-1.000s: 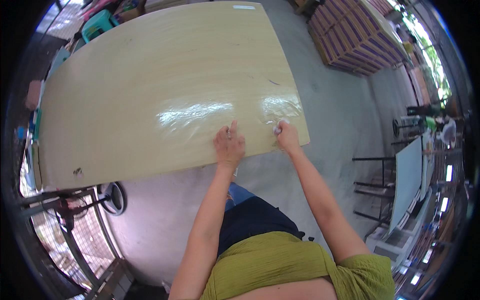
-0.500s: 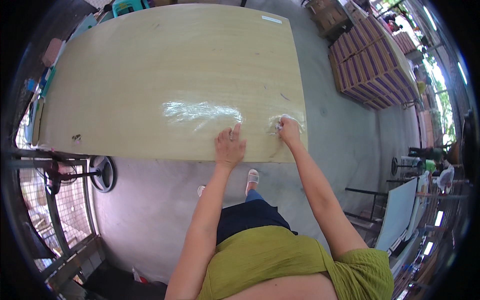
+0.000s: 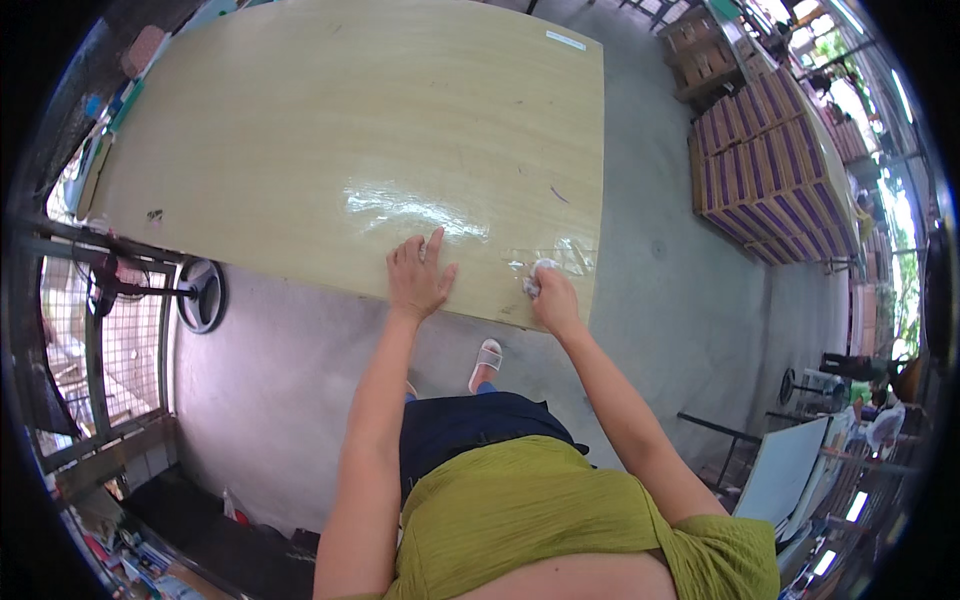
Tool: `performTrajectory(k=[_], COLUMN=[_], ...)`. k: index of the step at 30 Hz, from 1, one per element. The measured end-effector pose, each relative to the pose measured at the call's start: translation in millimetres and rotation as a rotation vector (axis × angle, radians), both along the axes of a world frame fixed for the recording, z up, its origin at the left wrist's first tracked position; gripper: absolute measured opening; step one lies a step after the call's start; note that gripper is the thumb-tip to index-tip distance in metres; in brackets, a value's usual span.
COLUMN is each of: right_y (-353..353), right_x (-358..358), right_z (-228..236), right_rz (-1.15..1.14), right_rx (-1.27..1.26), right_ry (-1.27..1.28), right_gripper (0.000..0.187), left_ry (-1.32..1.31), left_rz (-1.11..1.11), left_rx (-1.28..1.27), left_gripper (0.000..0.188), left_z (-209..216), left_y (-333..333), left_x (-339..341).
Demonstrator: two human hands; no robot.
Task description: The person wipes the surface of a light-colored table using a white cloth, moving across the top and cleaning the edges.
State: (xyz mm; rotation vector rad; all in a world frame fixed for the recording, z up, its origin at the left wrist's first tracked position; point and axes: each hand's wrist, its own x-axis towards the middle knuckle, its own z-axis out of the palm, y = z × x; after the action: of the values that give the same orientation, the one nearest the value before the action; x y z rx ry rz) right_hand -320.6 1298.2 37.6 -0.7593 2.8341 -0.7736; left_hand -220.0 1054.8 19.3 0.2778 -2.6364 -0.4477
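A large pale wooden table [image 3: 300,130] spreads out before me, its top shiny where light falls on it. In my right hand [image 3: 556,300] is a bunched white cloth [image 3: 538,275], pressed against the tabletop near the right front corner. Around it the surface gleams in streaks; whether that is wet or a clear film I cannot tell. My left hand [image 3: 418,275] rests on the table by the front edge, fingers spread, holding nothing. The shiny patch lies just beyond its fingertips.
Stacked cardboard boxes with purple stripes [image 3: 775,165] stand on the floor at the right. A fan with a round black base [image 3: 203,296] is at the left, beside a mesh wall. Light-coloured panels [image 3: 785,465] lean at the lower right. A white label [image 3: 566,40] lies on the table's far right corner.
My right hand with the white cloth has moved left and nearer to the front edge. My left hand has shifted left. The whole view has turned slightly.
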Motion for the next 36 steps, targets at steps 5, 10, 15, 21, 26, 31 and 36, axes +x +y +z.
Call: performTrajectory(k=[5, 10, 15, 21, 26, 31, 36], right_y=[-23, 16, -21, -12, -56, -46, -71], right_x=[-65, -27, -58, -21, -55, -27, -40], right_z=[-3, 0, 2, -5, -4, 3, -2], right_rz=[0.065, 0.188, 0.192, 0.162, 0.161, 0.184, 0.164], right_rx=[0.005, 0.078, 0.075, 0.003, 0.032, 0.062, 0.075], right_ry=[0.055, -0.045, -0.029, 0.01, 0.031, -0.018, -0.007], right_gripper=[0.006, 0.006, 0.009, 0.006, 0.004, 0.009, 0.009], left_ry=[-0.019, 0.012, 0.004, 0.017, -0.024, -0.008, -0.012], left_rz=[-0.06, 0.131, 0.244, 0.214, 0.238, 0.192, 0.201], left_rx=[-0.078, -0.032, 0.037, 0.068, -0.002, 0.059, 0.022], left_gripper=[0.067, 0.069, 0.069, 0.068, 0.066, 0.067, 0.067], left_z=[6, 13, 2, 4, 5, 8, 4], left_y=[-3, -33, -39, -44, -51, -51, -51], left_x=[-5, 10, 14, 18, 12, 15, 16])
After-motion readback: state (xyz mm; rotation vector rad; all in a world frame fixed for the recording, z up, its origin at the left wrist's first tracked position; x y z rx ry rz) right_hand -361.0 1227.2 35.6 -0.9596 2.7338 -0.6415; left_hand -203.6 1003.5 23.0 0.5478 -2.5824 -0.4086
